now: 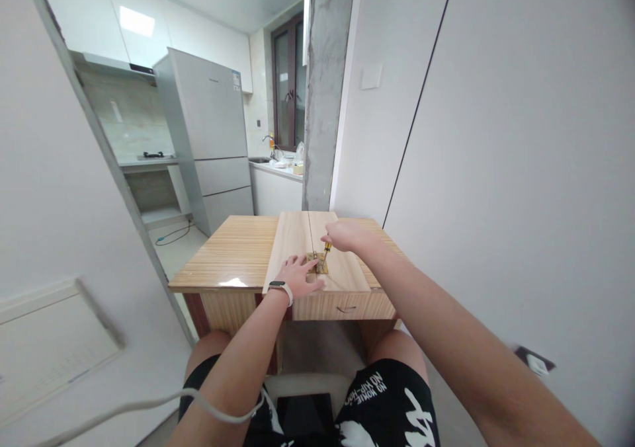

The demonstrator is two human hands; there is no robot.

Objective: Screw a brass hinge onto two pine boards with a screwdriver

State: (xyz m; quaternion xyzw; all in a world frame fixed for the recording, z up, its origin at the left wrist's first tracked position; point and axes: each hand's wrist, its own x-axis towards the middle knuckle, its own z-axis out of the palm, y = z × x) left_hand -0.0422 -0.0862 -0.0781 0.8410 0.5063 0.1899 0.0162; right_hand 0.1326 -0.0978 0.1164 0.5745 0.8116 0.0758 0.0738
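Note:
Two pale wooden boards (292, 235) lie side by side on the desk, with a narrow seam between them. A brass hinge (322, 268) spans that seam near the front. My left hand (297, 276) lies on the boards with fingers spread, its fingertips at the hinge. Above the hinge, my right hand (342, 235) is closed round the handle of a screwdriver (327, 247) with a yellow and black grip. The screwdriver stands slightly tilted, its tip down at the hinge's right leaf. Any screw under the tip is too small to make out.
The wooden desk (238, 248) has a front drawer with a metal handle (346, 309). A white cable (149, 404) crosses by my left forearm. A grey fridge (213, 116) stands beyond at left, and a white wall (496, 136) rises close on the right.

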